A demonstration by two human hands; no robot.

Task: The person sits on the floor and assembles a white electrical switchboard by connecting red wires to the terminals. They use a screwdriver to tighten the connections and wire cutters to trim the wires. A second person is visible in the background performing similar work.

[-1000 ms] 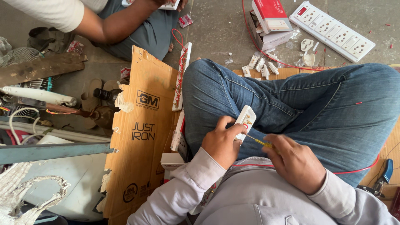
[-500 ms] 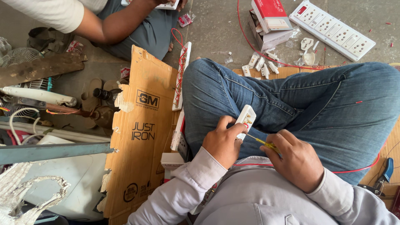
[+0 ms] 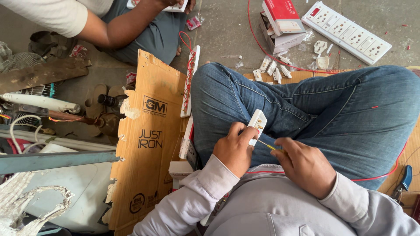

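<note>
Left hand [image 3: 235,150] is clamped around a small white socket module [image 3: 256,125], held above the lap against the blue jeans [image 3: 306,109]. Right hand [image 3: 305,165] is closed on a thin yellow-handled screwdriver [image 3: 267,146], its tip touching the module's lower edge. A red wire [image 3: 385,172] crosses the thigh.

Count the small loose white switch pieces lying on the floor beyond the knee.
5, as far as shows. The small white pieces lie in one cluster on the floor between the knee and the red-and-white box. More may be hidden behind the leg.
</note>
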